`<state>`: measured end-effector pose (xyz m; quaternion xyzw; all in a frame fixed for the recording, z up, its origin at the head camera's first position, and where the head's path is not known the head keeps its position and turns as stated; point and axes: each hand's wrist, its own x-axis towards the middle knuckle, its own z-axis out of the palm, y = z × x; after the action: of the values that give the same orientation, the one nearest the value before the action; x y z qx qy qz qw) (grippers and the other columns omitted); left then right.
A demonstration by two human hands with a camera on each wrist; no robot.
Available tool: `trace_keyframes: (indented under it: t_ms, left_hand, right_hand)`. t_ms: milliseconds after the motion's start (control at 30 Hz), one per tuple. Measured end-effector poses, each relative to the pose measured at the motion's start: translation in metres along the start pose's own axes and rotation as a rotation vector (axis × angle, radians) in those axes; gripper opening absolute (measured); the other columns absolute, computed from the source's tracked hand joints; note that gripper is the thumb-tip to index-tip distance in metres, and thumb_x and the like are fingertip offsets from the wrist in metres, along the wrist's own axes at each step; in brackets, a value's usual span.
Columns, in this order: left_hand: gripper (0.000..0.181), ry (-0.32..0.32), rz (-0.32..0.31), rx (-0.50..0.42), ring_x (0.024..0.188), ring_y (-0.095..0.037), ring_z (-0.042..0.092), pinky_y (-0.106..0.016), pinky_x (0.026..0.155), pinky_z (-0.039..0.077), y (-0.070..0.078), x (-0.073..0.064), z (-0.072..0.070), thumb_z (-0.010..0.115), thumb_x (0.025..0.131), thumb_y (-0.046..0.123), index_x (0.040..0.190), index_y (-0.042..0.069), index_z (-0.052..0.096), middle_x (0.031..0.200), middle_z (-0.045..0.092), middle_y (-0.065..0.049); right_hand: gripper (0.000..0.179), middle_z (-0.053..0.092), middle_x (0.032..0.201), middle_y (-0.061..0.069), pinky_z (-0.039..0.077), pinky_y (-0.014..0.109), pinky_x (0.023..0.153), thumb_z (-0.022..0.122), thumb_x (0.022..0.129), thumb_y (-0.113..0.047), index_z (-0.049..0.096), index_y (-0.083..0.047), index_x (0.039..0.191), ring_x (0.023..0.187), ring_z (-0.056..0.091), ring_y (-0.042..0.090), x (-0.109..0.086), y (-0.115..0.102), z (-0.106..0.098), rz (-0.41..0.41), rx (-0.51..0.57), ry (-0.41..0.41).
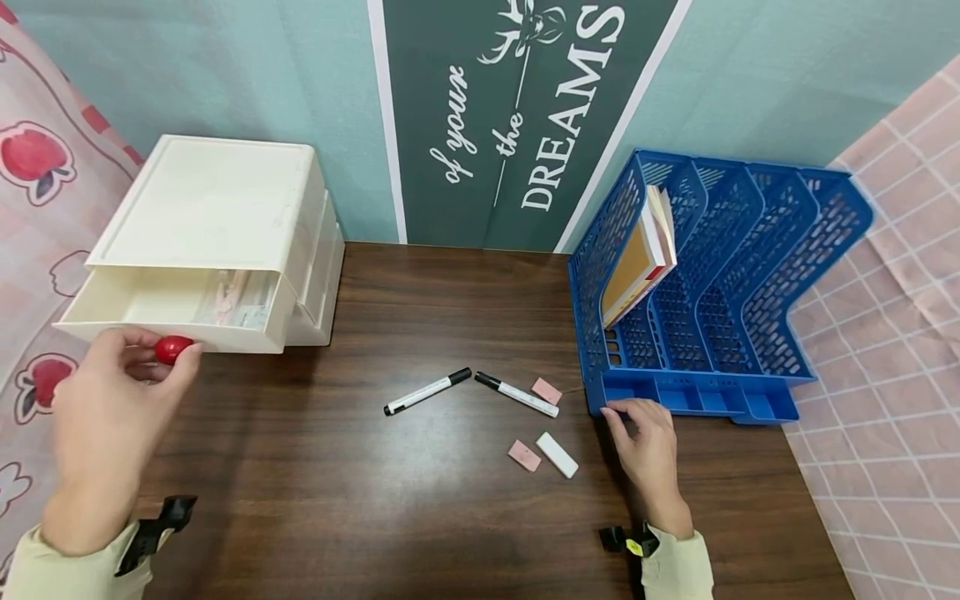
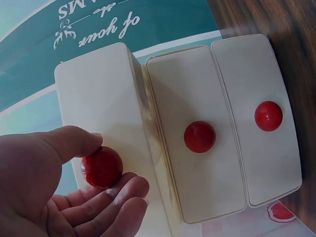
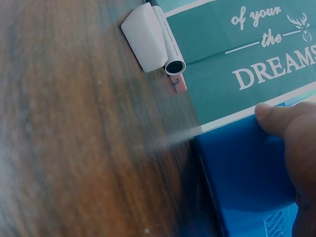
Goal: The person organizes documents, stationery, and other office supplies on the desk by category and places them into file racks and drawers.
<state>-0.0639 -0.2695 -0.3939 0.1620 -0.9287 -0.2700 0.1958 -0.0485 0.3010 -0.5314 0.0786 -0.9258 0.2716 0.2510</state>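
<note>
At the left, my left hand (image 1: 112,400) holds the round red knob (image 1: 173,349) of a white drawer (image 1: 240,337) between thumb and fingers. This top drawer is pulled out of the white drawer unit (image 1: 202,200), and clear packets (image 1: 238,298) lie inside it. In the left wrist view, two lower drawers with red knobs (image 2: 199,137) are closed. My right hand (image 1: 647,442) grips the front left corner of a blue file organizer (image 1: 693,392). Its thumb (image 3: 271,118) lies at the rim in the right wrist view; the other fingers are mostly hidden there.
Two black-capped markers (image 1: 427,392) lie mid-table. Near them are two pink erasers (image 1: 524,456) and a white eraser (image 1: 557,455). A book (image 1: 637,262) leans in the organizer's left slot. A printed cloth (image 1: 525,125) covers the back wall.
</note>
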Motion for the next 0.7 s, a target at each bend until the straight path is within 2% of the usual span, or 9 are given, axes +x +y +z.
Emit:
trace_keyframes:
  t_ms: [433, 700]
  left_hand:
    - [0.045, -0.007, -0.016, -0.051, 0.066, 0.027, 0.036, -0.018, 0.063, 0.034, 0.004, 0.018, 0.013, 0.074, 0.09, 0.035, 0.118, 0.002, 0.062, 0.103, 0.073, -0.02]
    - [0.045, 0.022, 0.011, -0.09, 0.067, 0.026, 0.038, -0.014, 0.065, 0.033, 0.003, 0.03, 0.023, 0.074, 0.09, 0.036, 0.117, 0.002, 0.063, 0.101, 0.072, -0.02]
  right_hand:
    - [0.012, 0.074, 0.09, 0.015, 0.041, 0.05, 0.091, 0.083, 0.081, -0.001, 0.075, -0.001, 0.09, 0.089, 0.066, 0.034, 0.0, 0.0, 0.001, -0.002, 0.001, 0.001]
    - [0.012, 0.074, 0.09, 0.016, 0.041, 0.049, 0.091, 0.084, 0.081, -0.001, 0.075, -0.001, 0.09, 0.088, 0.066, 0.034, 0.0, 0.0, 0.0, 0.001, -0.002, 0.001]
